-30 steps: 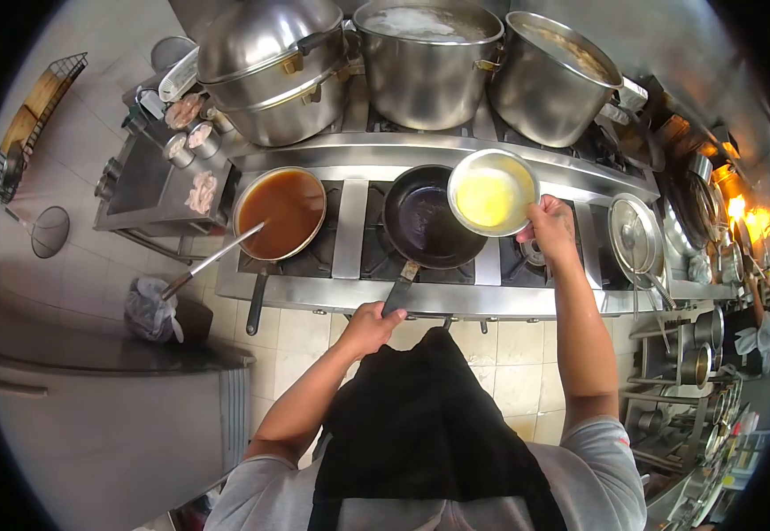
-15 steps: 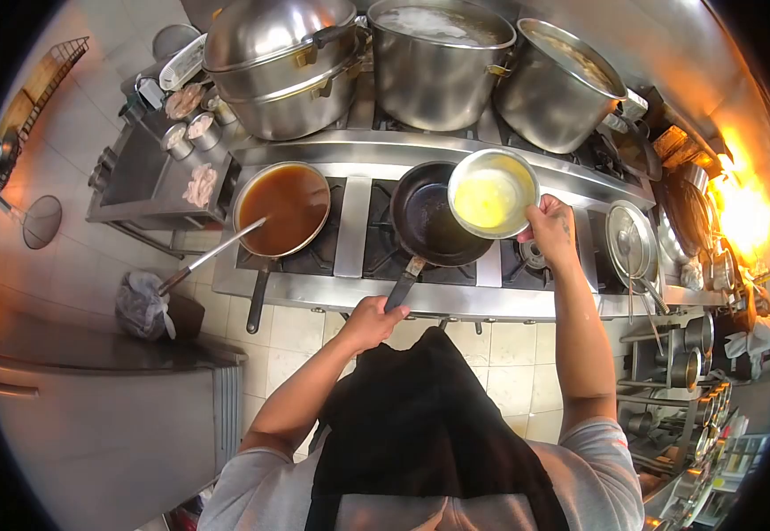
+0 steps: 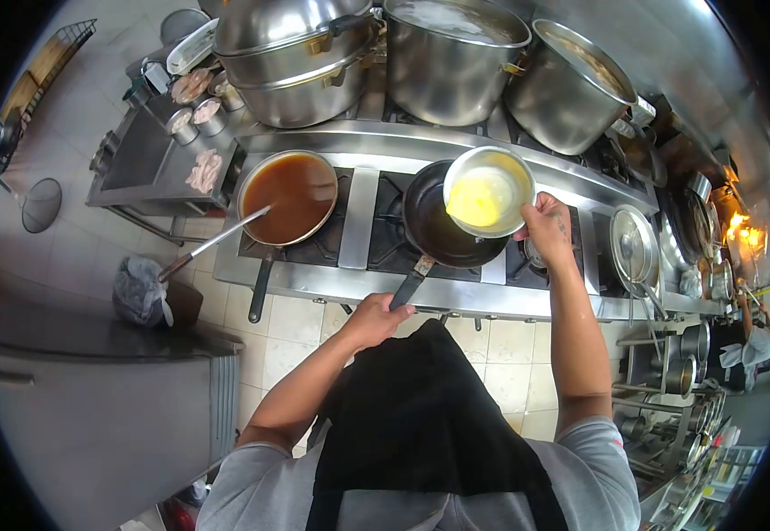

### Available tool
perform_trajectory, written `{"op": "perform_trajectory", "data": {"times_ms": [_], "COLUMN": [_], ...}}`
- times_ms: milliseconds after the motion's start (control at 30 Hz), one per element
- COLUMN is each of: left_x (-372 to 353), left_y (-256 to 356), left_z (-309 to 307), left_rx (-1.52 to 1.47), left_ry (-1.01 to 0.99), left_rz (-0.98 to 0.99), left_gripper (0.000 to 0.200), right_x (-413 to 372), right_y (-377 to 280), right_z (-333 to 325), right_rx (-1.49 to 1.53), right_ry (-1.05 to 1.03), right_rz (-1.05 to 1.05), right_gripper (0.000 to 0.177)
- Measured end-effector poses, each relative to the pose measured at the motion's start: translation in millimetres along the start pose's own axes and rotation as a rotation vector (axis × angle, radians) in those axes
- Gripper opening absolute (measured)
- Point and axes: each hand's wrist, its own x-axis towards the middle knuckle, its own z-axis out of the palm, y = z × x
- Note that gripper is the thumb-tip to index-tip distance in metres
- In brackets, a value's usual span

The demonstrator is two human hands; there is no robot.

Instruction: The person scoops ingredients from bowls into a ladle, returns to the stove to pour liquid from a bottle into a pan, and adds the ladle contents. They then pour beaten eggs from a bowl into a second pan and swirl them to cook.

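My left hand [image 3: 378,320] is closed around the handle of a dark frying pan [image 3: 423,211], which sits over a burner. A metal bowl [image 3: 516,177] is in my right hand [image 3: 546,223], gripped by its right rim. The bowl hangs over the pan's right part and hides some of it. It tilts to the left, and yellow liquid [image 3: 475,202], which looks like beaten egg, has gathered at its lower left lip. To the left, a pan of brown sauce [image 3: 288,190] stands on the stove with a ladle [image 3: 217,242] resting in it.
Large stockpots [image 3: 456,71] line the back of the stove. Metal cups and pale raw meat [image 3: 204,171] are on the left counter. Flames [image 3: 744,232] burn at the far right near another person [image 3: 761,343]. A steel lid [image 3: 633,243] lies right of the burners.
The bowl has tipped further left over the pan, and the yellow liquid has run to its lip. The flames at the far right have shrunk. The whole view has shifted slightly.
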Motion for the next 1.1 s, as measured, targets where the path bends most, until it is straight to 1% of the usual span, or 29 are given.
{"op": "perform_trajectory", "data": {"times_ms": [100,200,433,500,600,767,900,1100], "left_x": [-3.7,-9.1,-17.3,-17.8,-19.8,-22.6,-29.5,-33.0], "left_y": [1.8,2.7,3.2,0.0,-5.1,-10.1,-5.0,-3.9], "left_z": [-0.1,-0.4,-1.8,-1.7,-1.0,-1.4,-4.1,-5.9], "left_rx": [-0.026,-0.031,-0.047,-0.066,-0.051,-0.068,-0.034,-0.045], "left_ry": [-0.011,-0.013,-0.032,-0.054,-0.052,-0.062,-0.067,-0.058], "left_rz": [-0.03,-0.017,-0.022,0.004,0.034,0.022,0.008,0.015], "left_gripper": [0.031,0.03,0.031,0.032,0.032,0.032,0.032,0.031], "right_x": [-0.3,0.3,3.9,6.1,11.5,32.3,37.3,46.4], "right_y": [-2.2,-0.3,2.4,2.1,3.2,17.8,11.5,21.3], "right_z": [3.7,8.7,21.7,24.9,29.0,27.9,24.9,8.6], "right_rx": [-0.006,-0.039,0.031,0.042,0.03,-0.017,0.008,0.041], "right_ry": [-0.02,-0.031,-0.038,-0.039,-0.018,0.035,0.065,0.15], "right_rz": [0.011,0.015,0.013,0.009,0.01,-0.025,-0.024,-0.006], "right_gripper": [0.019,0.02,0.019,0.019,0.018,0.021,0.023,0.022]}}
